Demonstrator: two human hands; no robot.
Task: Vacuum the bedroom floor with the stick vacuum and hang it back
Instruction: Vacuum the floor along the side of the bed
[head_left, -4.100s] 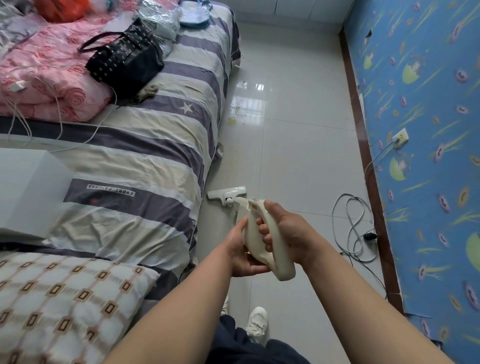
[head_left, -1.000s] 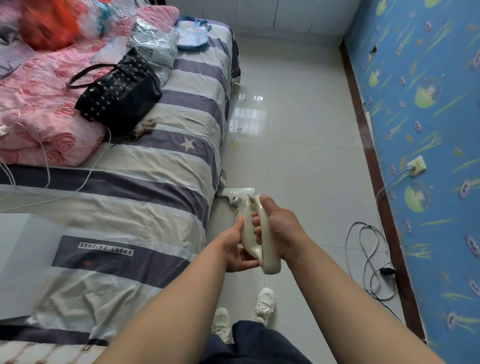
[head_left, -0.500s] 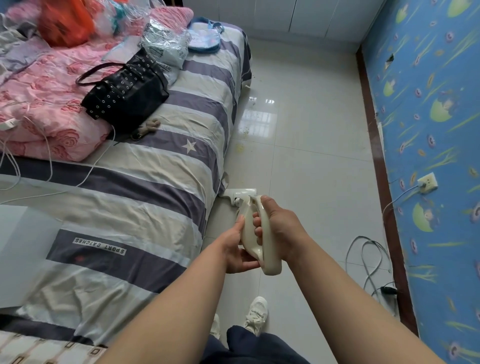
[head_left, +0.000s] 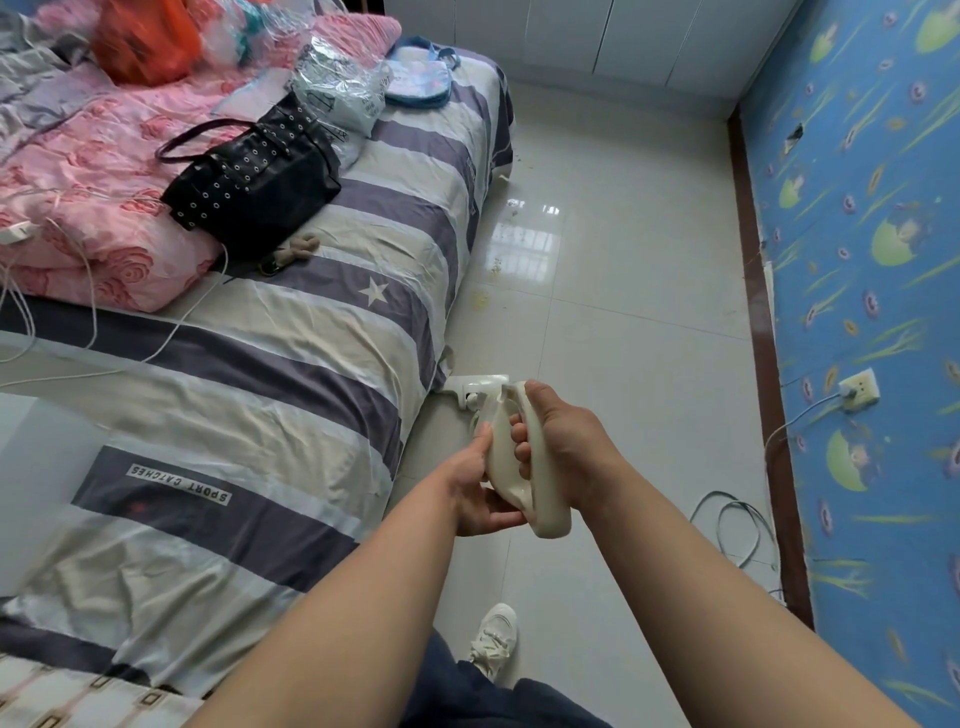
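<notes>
Shoe (head_left: 496, 634) on tiled floor (head_left: 623, 364), nearest.
Right hand (head_left: 566, 447): fingers curled through loop grip of stick vacuum (head_left: 550, 519).
Left hand (head_left: 478, 493): cups vacuum body from left side, thumb up along it.
Vacuum: rigid smooth plastic, likely light but top-heavy. Loop grip is best hold, second hand steadying.
Floor head (head_left: 475, 384) on tiles, against long edge of bed (head_left: 311, 338).
Tiles glossy and hard; head should glide.
Loose cable (head_left: 737, 519) coiled by right wall: snag risk.
Farther: crumbs (head_left: 480, 299) near bed edge, not yet vacuumed.
</notes>
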